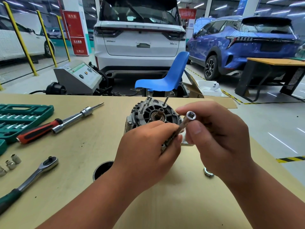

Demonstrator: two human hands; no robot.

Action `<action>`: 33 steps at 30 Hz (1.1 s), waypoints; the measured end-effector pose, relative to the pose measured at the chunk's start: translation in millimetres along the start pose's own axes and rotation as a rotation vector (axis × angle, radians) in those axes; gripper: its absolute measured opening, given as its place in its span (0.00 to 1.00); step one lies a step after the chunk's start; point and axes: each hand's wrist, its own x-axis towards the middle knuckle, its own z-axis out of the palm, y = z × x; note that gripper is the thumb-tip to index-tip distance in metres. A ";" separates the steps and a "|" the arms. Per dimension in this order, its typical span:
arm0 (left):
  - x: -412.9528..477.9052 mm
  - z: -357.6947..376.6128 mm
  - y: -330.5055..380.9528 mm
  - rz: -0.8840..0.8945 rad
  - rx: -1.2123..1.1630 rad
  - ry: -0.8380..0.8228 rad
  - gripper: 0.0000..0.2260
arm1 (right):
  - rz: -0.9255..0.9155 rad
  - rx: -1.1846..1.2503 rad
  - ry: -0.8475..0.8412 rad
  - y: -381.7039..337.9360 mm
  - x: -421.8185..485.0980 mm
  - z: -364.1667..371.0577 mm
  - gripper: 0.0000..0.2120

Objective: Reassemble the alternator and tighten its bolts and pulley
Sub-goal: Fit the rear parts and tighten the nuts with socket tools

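My left hand [146, 149] grips the lower end of the socket tool [190, 117] | my right hand [219, 136] pinches its top | alternator [142, 111] just beyond both hands

Bright, even light falls from white ceiling strip lamps [198, 4] far overhead (their streaks glare on the glossy pale floor [272, 123] at right). Shadows on the near tan wooden table [82, 146] are soft. Wide-angle distortion bends the slanted yellow metal posts [20, 38] at far left.
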 end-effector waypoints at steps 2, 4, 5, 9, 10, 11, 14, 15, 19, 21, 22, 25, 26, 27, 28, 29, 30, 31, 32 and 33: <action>0.0 0.1 0.8 0.001 -0.001 0.007 0.08 | 0.003 -0.002 0.011 0.6 -0.3 0.6 0.08; 0.3 -0.2 2.0 0.008 -0.008 0.016 0.09 | 0.006 0.006 0.028 1.7 -0.7 1.0 0.06; 0.7 -0.3 2.2 0.011 -0.009 0.023 0.09 | 0.007 0.005 0.036 2.3 -0.6 1.1 0.04; 1.7 0.2 1.2 0.013 0.003 0.036 0.07 | 0.015 -0.002 0.045 3.2 -0.6 0.1 0.06; 1.3 0.4 1.1 0.012 0.001 0.028 0.08 | 0.011 0.003 0.040 2.4 -0.7 -0.1 0.08; 0.9 0.4 0.9 0.010 0.000 0.015 0.09 | 0.006 0.010 0.031 1.5 -0.8 -0.3 0.10; 0.0 -0.1 1.2 0.007 -0.005 -0.003 0.10 | -0.003 0.000 0.014 -0.7 -0.5 -0.8 0.10; 0.2 0.0 1.0 0.010 -0.008 0.005 0.10 | -0.004 -0.009 0.016 -0.8 0.1 -0.6 0.09; 2.2 0.6 1.1 0.003 0.002 0.043 0.10 | -0.014 -0.031 0.042 -0.4 1.0 0.3 0.04; 2.2 1.0 1.0 0.012 0.005 0.053 0.09 | -0.019 -0.044 0.043 0.2 0.6 0.3 0.04; 2.1 1.2 1.0 0.018 0.003 0.054 0.09 | -0.015 -0.040 0.040 0.5 0.3 0.0 0.04; 1.8 1.0 0.3 0.025 -0.009 0.042 0.09 | -0.018 -0.022 0.030 -0.1 0.7 -0.9 0.08; 1.7 0.8 0.1 0.024 -0.011 0.034 0.09 | -0.017 -0.010 0.021 -0.7 0.9 -1.1 0.09; 1.5 0.6 -0.1 0.021 -0.010 0.025 0.10 | -0.017 -0.004 0.011 -1.4 1.1 -1.3 0.10; 1.3 0.3 0.0 0.019 -0.009 0.019 0.10 | -0.017 -0.009 0.004 -2.1 1.3 -1.5 0.10; 1.2 0.1 0.2 0.019 -0.006 0.017 0.11 | -0.015 -0.020 0.002 -2.5 1.4 -1.5 0.10; 1.4 -0.1 0.7 0.019 -0.002 0.021 0.11 | -0.012 -0.032 0.006 -2.6 1.5 -1.4 0.09; 1.6 -0.3 1.5 0.017 0.004 0.027 0.11 | -0.011 -0.043 0.013 -2.5 1.5 -1.2 0.08; 2.2 -0.5 2.1 0.014 0.009 0.034 0.11 | -0.012 -0.048 0.021 -2.5 1.6 -0.9 0.07; 2.6 -0.5 2.3 0.015 0.013 0.041 0.10 | -0.014 -0.047 0.030 -2.3 1.7 -0.6 0.06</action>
